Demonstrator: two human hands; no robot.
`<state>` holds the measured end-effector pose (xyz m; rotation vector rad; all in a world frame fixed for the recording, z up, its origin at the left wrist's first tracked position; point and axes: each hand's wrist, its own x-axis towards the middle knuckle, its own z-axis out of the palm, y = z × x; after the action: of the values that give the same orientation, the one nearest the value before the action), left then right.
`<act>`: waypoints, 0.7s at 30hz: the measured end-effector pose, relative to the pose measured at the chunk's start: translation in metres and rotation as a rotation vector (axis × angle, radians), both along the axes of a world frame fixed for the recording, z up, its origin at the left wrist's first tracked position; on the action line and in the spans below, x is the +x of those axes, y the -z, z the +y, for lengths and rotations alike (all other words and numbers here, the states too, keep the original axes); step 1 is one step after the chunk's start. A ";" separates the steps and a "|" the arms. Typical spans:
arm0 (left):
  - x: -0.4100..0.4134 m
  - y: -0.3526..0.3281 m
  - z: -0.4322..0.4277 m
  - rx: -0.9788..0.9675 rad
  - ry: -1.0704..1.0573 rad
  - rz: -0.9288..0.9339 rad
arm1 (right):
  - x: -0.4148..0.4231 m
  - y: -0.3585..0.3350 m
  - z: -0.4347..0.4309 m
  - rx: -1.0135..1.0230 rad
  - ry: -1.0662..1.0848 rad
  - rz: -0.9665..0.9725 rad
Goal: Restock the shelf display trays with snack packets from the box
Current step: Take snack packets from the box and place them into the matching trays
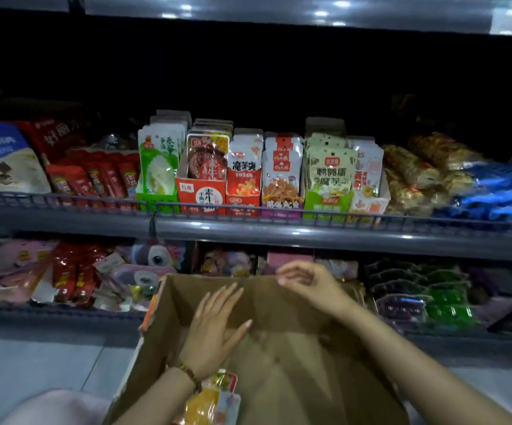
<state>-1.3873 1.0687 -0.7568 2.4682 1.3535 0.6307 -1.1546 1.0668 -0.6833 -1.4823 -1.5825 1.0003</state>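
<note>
Cardboard box (pixel 273 305) stands open, yellow packets (pixel 208 400) inside.

A shop aisle — metal shelves (pixel 279 233) of packaged snacks (pixel 244 170) in display trays (pixel 201 194).

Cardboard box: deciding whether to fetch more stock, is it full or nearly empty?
Nearly empty: the box shows bare floor, only a few yellow packets at its near edge.

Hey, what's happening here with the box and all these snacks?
A person is restocking a shop shelf. Their left hand lies flat against the inside of a cardboard box; the right hand curls at its far rim. A few snack packets lie in the box, nearest the person. The display trays above look full.
</note>
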 end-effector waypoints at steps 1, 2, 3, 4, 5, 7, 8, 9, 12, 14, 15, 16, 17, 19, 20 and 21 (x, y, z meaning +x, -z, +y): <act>-0.005 0.012 -0.008 -0.038 -0.005 0.003 | -0.003 0.027 -0.009 -0.066 0.008 -0.017; -0.010 0.024 -0.016 -0.081 -0.020 0.007 | -0.007 0.055 -0.015 -0.138 0.016 -0.040; -0.015 0.036 -0.022 -0.137 -0.045 0.016 | -0.013 0.076 -0.024 -0.216 0.003 -0.046; -0.018 0.047 -0.027 -0.187 -0.077 0.014 | -0.020 0.096 -0.031 -0.312 0.018 -0.045; -0.021 0.053 -0.032 -0.245 -0.124 -0.005 | -0.028 0.111 -0.039 -0.416 0.064 -0.042; -0.023 0.058 -0.041 -0.360 -0.237 -0.017 | -0.048 0.135 -0.048 -0.592 0.069 -0.088; -0.025 0.058 -0.045 -0.417 -0.279 0.021 | -0.056 0.149 -0.054 -0.693 0.035 -0.111; -0.027 0.060 -0.047 -0.469 -0.312 0.048 | -0.067 0.157 -0.061 -0.831 0.045 -0.040; -0.039 0.072 -0.050 -0.638 -0.383 0.021 | -0.096 0.175 -0.073 -1.010 0.074 0.118; -0.043 0.077 -0.050 -0.704 -0.438 -0.041 | -0.114 0.177 -0.078 -1.022 0.067 0.169; -0.043 0.075 -0.049 -0.734 -0.463 -0.075 | -0.119 0.185 -0.077 -0.996 0.087 0.184; -0.042 0.074 -0.049 -0.748 -0.475 -0.097 | -0.123 0.193 -0.078 -0.943 0.097 0.181; -0.040 0.071 -0.048 -0.762 -0.485 -0.099 | -0.123 0.206 -0.077 -0.893 0.096 0.171; -0.037 0.066 -0.046 -0.741 -0.494 -0.094 | -0.116 0.229 -0.069 -0.816 0.099 0.217; -0.036 0.067 -0.044 -0.729 -0.488 -0.109 | -0.110 0.228 -0.066 -0.801 0.148 0.266; -0.035 0.066 -0.043 -0.744 -0.485 -0.115 | -0.105 0.209 -0.067 -0.790 0.201 0.305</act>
<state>-1.4219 1.0261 -0.8230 1.5152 1.7471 0.2666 -1.2597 0.9993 -0.8920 -1.8229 -0.8186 1.7458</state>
